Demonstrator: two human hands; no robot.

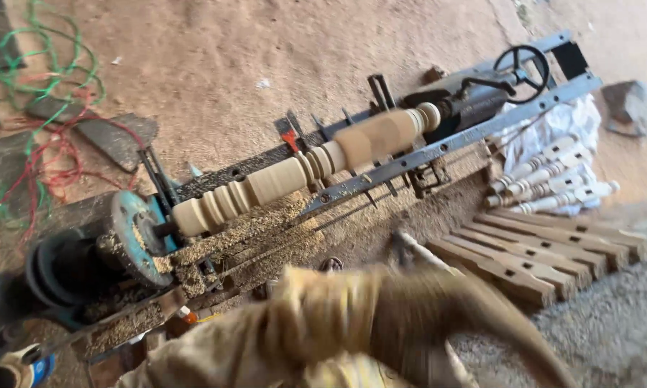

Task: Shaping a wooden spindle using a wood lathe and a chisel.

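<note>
A blurred arm in a tan sleeve [316, 323] sweeps across the bottom of the view, with a bare brown forearm [482, 323] running to the lower right. No hand shows clearly; I cannot tell which arm it is. Beyond it lies a wood lathe [438, 147] set on the ground. A pale turned wooden spindle [302, 169] is mounted between the blue-green headstock plate [133, 230] and the tailstock with its black handwheel [522, 70]. Part of a pale stick [413, 248] shows just above the arm.
Sawdust [266, 230] is heaped under the lathe bed. Several rough wooden blanks [539, 251] lie in a row at right, with finished white spindles [553, 179] on a white sheet behind them. Red and green cables [43, 93] trail at far left. A stone [625, 104] sits at right.
</note>
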